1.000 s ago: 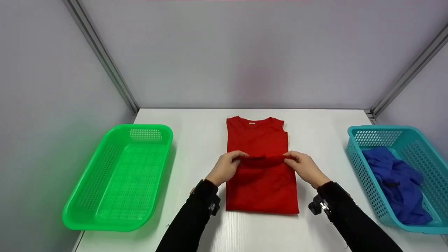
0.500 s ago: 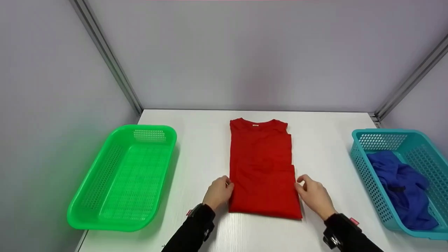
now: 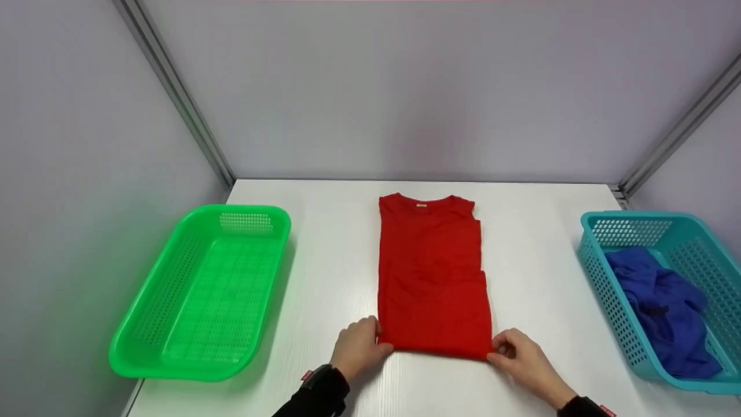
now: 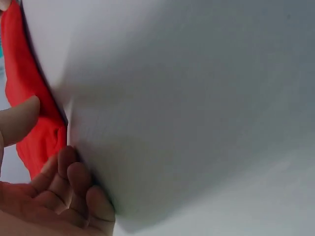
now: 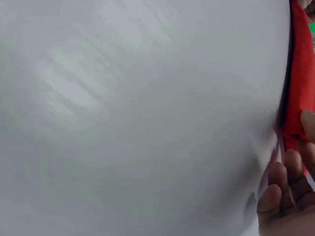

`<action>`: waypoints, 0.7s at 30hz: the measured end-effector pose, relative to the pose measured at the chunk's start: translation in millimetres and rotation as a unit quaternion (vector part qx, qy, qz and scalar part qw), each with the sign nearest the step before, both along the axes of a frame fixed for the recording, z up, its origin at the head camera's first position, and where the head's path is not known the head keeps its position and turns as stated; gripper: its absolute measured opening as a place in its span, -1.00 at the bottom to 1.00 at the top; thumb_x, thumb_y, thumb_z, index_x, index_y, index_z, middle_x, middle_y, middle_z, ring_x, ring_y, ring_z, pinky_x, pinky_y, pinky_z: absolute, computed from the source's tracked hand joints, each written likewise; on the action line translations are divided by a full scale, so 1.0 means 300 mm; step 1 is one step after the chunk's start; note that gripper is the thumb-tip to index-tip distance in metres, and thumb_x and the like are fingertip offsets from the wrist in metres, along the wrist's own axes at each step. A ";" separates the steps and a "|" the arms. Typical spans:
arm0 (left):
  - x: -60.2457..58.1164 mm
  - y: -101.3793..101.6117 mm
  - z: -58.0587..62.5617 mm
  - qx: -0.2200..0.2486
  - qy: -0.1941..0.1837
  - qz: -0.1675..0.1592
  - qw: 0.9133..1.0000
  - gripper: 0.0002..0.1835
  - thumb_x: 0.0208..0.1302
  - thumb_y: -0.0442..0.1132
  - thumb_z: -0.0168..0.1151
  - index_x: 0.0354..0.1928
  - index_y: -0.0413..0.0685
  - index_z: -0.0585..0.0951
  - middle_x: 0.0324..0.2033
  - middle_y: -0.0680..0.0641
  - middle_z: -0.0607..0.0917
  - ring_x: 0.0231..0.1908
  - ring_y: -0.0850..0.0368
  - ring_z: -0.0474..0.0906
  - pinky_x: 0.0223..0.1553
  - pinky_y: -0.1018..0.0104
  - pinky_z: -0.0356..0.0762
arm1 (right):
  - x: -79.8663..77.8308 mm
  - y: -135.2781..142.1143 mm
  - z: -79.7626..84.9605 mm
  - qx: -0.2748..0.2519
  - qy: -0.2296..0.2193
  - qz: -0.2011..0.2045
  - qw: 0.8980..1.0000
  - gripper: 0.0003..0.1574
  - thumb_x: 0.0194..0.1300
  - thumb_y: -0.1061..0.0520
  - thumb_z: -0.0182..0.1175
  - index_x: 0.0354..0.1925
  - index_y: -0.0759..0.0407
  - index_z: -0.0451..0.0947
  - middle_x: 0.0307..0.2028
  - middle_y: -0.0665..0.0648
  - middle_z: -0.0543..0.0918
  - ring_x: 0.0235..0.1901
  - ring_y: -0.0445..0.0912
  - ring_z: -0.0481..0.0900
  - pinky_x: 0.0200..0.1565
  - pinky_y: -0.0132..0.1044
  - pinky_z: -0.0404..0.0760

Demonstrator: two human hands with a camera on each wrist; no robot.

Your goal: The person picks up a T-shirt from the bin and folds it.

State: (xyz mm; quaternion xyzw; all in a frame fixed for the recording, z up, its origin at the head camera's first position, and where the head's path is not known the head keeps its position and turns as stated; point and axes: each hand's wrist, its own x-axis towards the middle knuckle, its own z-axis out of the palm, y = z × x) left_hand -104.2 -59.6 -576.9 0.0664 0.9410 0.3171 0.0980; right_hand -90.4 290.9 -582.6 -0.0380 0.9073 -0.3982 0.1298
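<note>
A red T-shirt (image 3: pixel 431 278) lies folded flat on the white table, its neckline and small pale label at the far end. Its lower part is doubled up over the front. My left hand (image 3: pixel 358 346) is at the near left corner, pinching the cloth between thumb and fingers. At the near right corner, my right hand (image 3: pixel 524 360) pinches the folded edge with thumb and forefinger. In the left wrist view the thumb (image 4: pixel 22 118) lies over the red cloth, with curled fingers at the corner. The right wrist view shows the right fingers (image 5: pixel 290 182) only partly, at its edge.
To the left stands a green plastic basket (image 3: pixel 116 347) with nothing visible inside. On the right, a teal basket (image 3: pixel 602 313) holds a crumpled blue garment (image 3: pixel 663 315). Pale panels (image 3: pixel 428 87) with metal corner posts enclose the white table (image 3: pixel 336 255) at the back and sides.
Both hands let go of the folded-up hem at the shirt's middle, which now lies flat. They have slid toward me along the sides to the near corners, where they grip the cloth.
</note>
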 end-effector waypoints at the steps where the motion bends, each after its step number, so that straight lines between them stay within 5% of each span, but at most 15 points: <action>1: 0.007 -0.001 -0.004 0.001 0.011 -0.004 1.000 -0.74 0.08 -0.20 0.49 -0.39 -0.05 0.53 -0.53 0.06 0.53 -0.48 0.13 0.45 -0.41 0.20 0.40 | 0.000 0.000 -0.001 0.000 0.002 0.006 1.000 -0.70 0.19 0.16 0.48 -0.23 0.16 0.54 -0.31 0.03 0.52 -0.27 -0.12 0.42 -0.25 -0.38 0.48; 5: 0.030 -0.011 -0.018 0.011 0.056 -0.027 0.998 -0.77 0.13 -0.30 0.42 -0.47 0.04 0.50 -0.55 0.14 0.48 -0.48 0.23 0.36 -0.41 0.29 0.33 | 0.001 -0.005 0.001 0.009 0.004 0.013 1.000 -0.76 0.21 0.20 0.46 -0.28 0.13 0.53 -0.31 0.01 0.51 -0.27 -0.14 0.41 -0.23 -0.39 0.47; 9: 0.046 -0.023 -0.011 0.023 0.114 -0.051 0.992 -0.76 0.24 -0.30 0.37 -0.42 0.05 0.46 -0.46 0.16 0.42 -0.39 0.23 0.32 -0.34 0.33 0.32 | -0.003 -0.015 0.040 -0.011 0.025 -0.031 0.999 -0.82 0.31 0.23 0.38 -0.24 0.11 0.52 -0.17 0.04 0.59 -0.18 -0.16 0.48 -0.16 -0.38 0.53; 15: 0.047 -0.035 0.048 0.079 0.262 -0.061 0.960 -0.76 0.19 -0.34 0.46 -0.34 0.01 0.52 -0.10 0.00 0.58 -0.06 0.11 0.46 -0.07 0.26 0.51 | -0.025 -0.001 0.159 -0.111 0.093 -0.045 0.988 -0.85 0.43 0.10 0.28 -0.19 0.14 0.53 0.29 0.15 0.50 0.24 -0.23 0.42 0.19 -0.50 0.42; 18: 0.046 -0.047 0.097 0.158 0.274 -0.077 0.946 -0.77 0.25 -0.35 0.42 -0.29 0.04 0.51 0.23 -0.06 0.57 0.31 -0.06 0.41 0.28 0.07 0.45 | -0.024 0.007 0.212 -0.191 0.106 -0.022 0.976 -0.82 0.49 0.16 0.19 -0.12 0.27 0.45 0.37 0.21 0.47 0.32 -0.37 0.35 0.22 -0.62 0.34; 21: 0.050 -0.053 0.140 0.233 0.252 -0.100 0.934 -0.84 0.39 -0.32 0.30 -0.23 0.03 0.48 0.26 -0.01 0.62 0.44 -0.12 0.34 0.45 -0.07 0.22 | -0.013 -0.007 0.259 -0.241 0.092 -0.032 0.966 -0.82 0.53 0.26 0.10 -0.06 0.38 0.33 0.21 0.27 0.61 0.23 -0.33 0.51 0.16 -0.55 0.46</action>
